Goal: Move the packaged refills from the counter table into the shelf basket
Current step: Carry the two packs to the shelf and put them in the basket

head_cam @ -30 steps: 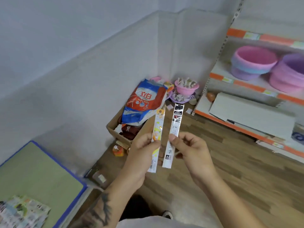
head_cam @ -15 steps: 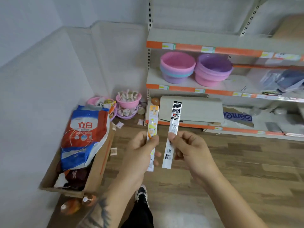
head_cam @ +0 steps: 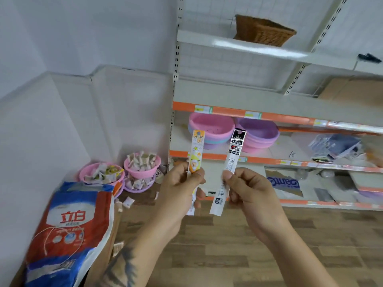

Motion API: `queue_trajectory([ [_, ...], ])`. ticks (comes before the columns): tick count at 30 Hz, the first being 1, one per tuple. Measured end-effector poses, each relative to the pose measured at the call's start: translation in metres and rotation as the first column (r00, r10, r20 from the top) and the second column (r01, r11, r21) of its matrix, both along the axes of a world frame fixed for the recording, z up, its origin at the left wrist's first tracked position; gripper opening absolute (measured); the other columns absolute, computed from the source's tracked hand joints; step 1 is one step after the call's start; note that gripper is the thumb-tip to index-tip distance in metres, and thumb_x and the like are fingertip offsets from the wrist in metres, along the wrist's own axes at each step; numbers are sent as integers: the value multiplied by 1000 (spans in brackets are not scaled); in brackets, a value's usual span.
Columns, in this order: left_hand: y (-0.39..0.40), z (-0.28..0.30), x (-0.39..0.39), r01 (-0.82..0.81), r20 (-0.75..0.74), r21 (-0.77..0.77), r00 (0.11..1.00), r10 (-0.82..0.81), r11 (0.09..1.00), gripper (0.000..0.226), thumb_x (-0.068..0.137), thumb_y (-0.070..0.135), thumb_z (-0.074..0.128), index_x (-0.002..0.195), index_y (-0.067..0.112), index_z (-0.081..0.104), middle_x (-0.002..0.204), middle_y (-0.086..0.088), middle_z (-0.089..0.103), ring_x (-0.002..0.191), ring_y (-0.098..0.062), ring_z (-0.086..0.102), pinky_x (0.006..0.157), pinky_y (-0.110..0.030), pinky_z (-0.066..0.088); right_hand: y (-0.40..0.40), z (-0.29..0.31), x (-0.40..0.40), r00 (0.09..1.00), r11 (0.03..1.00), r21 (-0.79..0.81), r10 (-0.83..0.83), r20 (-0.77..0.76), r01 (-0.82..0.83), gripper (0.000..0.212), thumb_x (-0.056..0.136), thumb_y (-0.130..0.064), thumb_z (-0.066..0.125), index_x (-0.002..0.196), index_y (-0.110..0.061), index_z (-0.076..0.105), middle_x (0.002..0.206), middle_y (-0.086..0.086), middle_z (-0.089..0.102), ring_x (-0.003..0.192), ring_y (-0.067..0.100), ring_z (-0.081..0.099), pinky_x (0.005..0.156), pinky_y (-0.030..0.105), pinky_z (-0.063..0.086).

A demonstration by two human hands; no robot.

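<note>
Head view: two packaged refills are held upright side by side before a shelf unit. The orange refill pack (head_cam: 195, 154) is pinched between thumb and fingers of the left hand (head_cam: 180, 191), its lower end projecting below the fingers. The black-and-white refill pack (head_cam: 229, 172), tilted slightly rightward at the top, is pinched by the right hand (head_cam: 248, 193) near its middle; the two packs are kept just apart. The wicker basket (head_cam: 263, 31) is seen on the upper shelf (head_cam: 207, 39), well above and to the right of both hands. Behind the packs, a pink basin (head_cam: 215, 125) and a purple basin (head_cam: 261, 133) are set on a lower shelf. A detergent bag (head_cam: 68, 226) is seen at lower left, beside small pink bowls (head_cam: 141, 164) filled with sachets on the floor.
</note>
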State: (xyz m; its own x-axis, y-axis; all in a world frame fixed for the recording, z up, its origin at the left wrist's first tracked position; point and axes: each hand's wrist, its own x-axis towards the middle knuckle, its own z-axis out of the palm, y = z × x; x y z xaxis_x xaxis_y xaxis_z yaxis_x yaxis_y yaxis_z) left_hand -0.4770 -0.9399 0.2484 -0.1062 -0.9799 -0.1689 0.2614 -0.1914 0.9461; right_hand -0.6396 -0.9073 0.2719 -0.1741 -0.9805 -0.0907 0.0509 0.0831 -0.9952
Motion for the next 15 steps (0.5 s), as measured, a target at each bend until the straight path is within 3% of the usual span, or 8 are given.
queue_trajectory([
  [4,-45,10,-17,80,-11,-52,997,-81,995,13,97,13,68,103,2,65,85,-15,66,64,-22,56,49,-30,43,-39,12,-15,1000,999,-38,0,1,0,31,81,-33,81,78,-4,68,68,14,38,61,23,34,58,29,38],
  [7,-74,19,-36,124,-17,-89,992,-126,988,11,95,14,72,98,4,66,80,-11,66,66,-23,57,51,-32,46,-68,22,-28,1000,997,-81,11,15,-10,26,81,-33,79,81,-9,70,69,15,41,62,23,37,61,32,42],
  [11,-113,35,-67,114,-11,-161,993,-117,980,17,91,24,77,96,8,71,93,-29,68,79,-28,64,69,-41,51,-112,36,-53,997,990,-143,21,77,-10,24,83,-31,73,86,-7,69,67,13,45,59,20,41,59,31,43],
  [15,-159,56,-105,135,-102,-181,983,-155,974,14,95,18,70,102,7,75,97,-24,75,83,-31,72,77,-40,56,-162,55,-86,988,978,-198,95,120,-70,24,85,-29,69,89,-5,67,63,9,48,57,18,44,59,29,46],
])
